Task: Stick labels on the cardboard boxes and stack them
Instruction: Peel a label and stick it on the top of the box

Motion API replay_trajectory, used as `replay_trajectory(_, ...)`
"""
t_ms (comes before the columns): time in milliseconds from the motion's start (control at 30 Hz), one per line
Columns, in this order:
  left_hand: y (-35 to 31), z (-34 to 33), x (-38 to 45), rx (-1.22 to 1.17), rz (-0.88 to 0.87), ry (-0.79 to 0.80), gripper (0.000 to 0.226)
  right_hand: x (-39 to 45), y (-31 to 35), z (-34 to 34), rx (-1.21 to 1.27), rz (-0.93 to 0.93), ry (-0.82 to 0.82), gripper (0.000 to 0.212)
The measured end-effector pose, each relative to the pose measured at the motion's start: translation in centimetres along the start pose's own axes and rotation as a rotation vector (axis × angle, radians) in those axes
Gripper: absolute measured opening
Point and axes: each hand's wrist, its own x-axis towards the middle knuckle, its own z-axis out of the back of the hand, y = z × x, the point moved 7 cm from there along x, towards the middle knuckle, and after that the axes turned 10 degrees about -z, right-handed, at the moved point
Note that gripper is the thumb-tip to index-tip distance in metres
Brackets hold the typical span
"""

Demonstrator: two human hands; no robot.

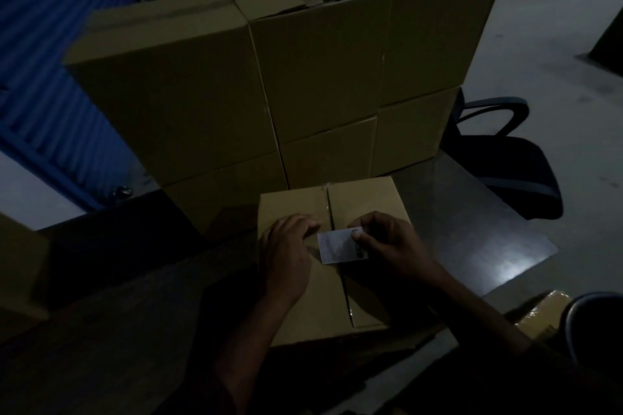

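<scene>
Here the label (pixel 342 246) should go down flat across the seam of the box (pixel 323 263), which sits on the table (pixel 472 219) just before the stack (pixel 269 77); lay one edge first, then smooth outward so it doesn't crease. The right hand (pixel 387 242) pinches the label's right edge between thumb and fingers. The left hand (pixel 286 246) rests on the box top, fingers bent; in this dim light it seems to steady the box rather than grip anything.

Left hand (pixel 286 246) flat; right hand (pixel 387 242) pinching
</scene>
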Motion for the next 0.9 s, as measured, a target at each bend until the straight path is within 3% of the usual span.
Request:
replay_trajectory(167, -0.5, 0.5, -0.1, -0.033, 0.011, 0.005, 0.057, -0.5, 0.5, 0.0, -0.002, 0.024, 0.008, 0.01)
replay_trajectory(267, -0.9, 0.5, -0.2, -0.025, 0.005, 0.012, 0.059, -0.9, 0.6, 0.5, 0.179, -0.031, 0.039, 0.015)
replay_trajectory(400, -0.2, 0.6, -0.4, -0.058, 0.053, -0.03, 0.044, -1.5, 1.3, 1.1, 0.197, 0.001, -0.042, 0.014)
replay_trajectory(533, 0.0, 0.8, -0.2, -0.138, 0.103, -0.061, 0.052, -2.4, 1.3, 2.5, 0.292, -0.056, -0.124, 0.013)
replay_trajectory(767, -3.6, -0.1, 1.2, -0.122, 0.069, -0.083, 0.041, -7.4, -2.4, 8.2, 0.549, -0.271, -0.42, 0.008)
replay_trajectory(900, -12.5, -3.2, 1.9, -0.165, -0.156, -0.044, 0.032, -12.1, -5.5, 12.9, 0.573, -0.27, -0.686, 0.012)
